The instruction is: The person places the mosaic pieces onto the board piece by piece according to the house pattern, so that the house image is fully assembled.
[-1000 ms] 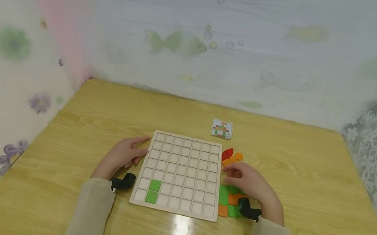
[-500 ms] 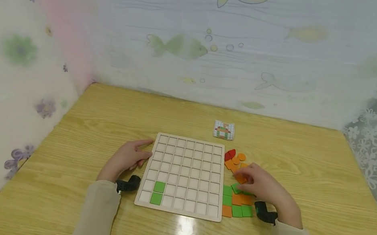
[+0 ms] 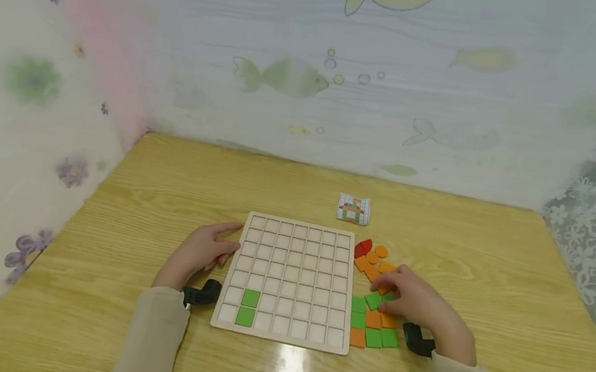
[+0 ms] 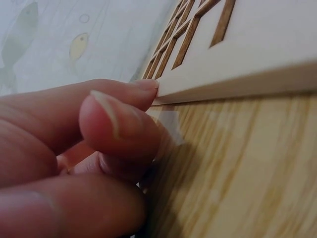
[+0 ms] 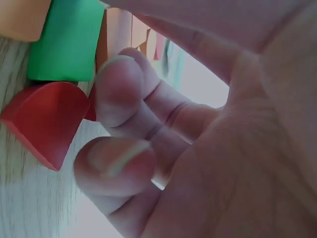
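Note:
My left hand (image 3: 199, 250) rests at the left edge of a pale wooden grid board (image 3: 284, 337); in the left wrist view a fingertip (image 4: 146, 85) touches the board's edge. Two green square tiles (image 3: 246, 316) sit in the board's lower left cells, one above the other. My right hand (image 3: 411, 296) is over the tile pile right of the board, fingertips at a green tile (image 3: 373, 300) and an orange tile (image 3: 371, 273). In the right wrist view several of its fingers hang loosely curled, with nothing seen between them, beside a red rounded piece (image 5: 49, 116) and a green block (image 5: 69, 42).
A small printed pattern card (image 3: 354, 210) lies behind the board. Red pieces (image 3: 363, 248), orange round pieces (image 3: 381, 251) and more green tiles (image 3: 359, 304) and orange tiles (image 3: 357, 337) lie along the board's right side. Patterned walls (image 3: 261, 122) border the wooden table (image 3: 206, 179).
My right hand has moved right, from beside the board's edge to over the tiles, uncovering several orange and green pieces. My left hand stays at the board's edge. The head view has shifted slightly.

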